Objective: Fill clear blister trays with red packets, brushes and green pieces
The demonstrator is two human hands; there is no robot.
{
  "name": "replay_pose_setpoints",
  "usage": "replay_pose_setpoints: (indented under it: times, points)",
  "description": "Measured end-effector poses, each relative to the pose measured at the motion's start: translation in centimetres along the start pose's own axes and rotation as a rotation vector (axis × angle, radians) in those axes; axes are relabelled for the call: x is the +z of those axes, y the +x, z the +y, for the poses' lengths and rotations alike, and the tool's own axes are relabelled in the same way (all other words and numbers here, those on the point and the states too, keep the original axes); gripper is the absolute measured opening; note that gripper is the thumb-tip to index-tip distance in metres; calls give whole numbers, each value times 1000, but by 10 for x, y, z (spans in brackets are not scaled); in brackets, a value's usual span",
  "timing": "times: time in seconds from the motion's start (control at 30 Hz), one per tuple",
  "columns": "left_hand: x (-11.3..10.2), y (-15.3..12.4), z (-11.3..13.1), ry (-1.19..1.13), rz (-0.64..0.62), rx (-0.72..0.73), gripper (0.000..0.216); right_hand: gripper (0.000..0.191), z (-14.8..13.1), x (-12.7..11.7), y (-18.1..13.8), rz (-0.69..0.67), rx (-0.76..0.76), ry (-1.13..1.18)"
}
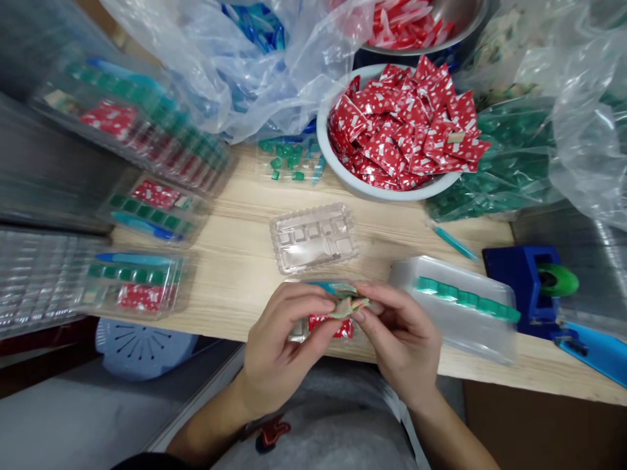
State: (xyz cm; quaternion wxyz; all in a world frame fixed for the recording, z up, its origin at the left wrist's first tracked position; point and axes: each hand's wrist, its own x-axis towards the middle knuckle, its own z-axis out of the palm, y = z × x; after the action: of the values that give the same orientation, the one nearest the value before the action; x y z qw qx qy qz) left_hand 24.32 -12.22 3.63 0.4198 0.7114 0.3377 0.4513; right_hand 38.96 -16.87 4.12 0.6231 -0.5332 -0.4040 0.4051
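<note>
My left hand (291, 343) and my right hand (401, 333) meet near the table's front edge. Between their fingertips they pinch a small folded piece of patterned paper (349, 307), pale green and tan. Below it, partly hidden by my fingers, lies a red packet with white spots (337, 326); a bit of blue shows just behind the paper. An empty clear plastic blister tray (315, 238) sits just beyond my hands. To the right of my right hand is a translucent box (465, 336) with a row of green cubes (467, 299) in it.
A white bowl (326, 147) heaped with spotted red packets stands at the back. Filled clear packs (142, 277) are stacked on the left. A blue tape dispenser (514, 287) and a teal pen-like stick (455, 243) are at right. Plastic bags (304, 85) crowd the back.
</note>
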Motion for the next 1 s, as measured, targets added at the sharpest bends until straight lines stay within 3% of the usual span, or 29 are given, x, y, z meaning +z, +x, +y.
replay_pose_setpoints:
  times: [0.13,0.27,0.43,0.53,0.8,1.0]
  points:
    - [1,-2,0,27,-5,-15,24,48,3,1,-4,0,0,-26]
    - [1,2,5,-144,11,-247,1,34,3,5,-3,83,56,75]
    - [1,8,7,-205,152,-424,17,15,2,8,-1,119,190,303]
    - [2,10,7,-176,153,-479,18,14,1,8,-4,88,209,319]
    - [-2,10,11,-242,34,-448,23,14,5,8,-5,94,197,190]
    - [-1,9,9,-225,42,-430,22,11,9,6,-6,61,232,165]
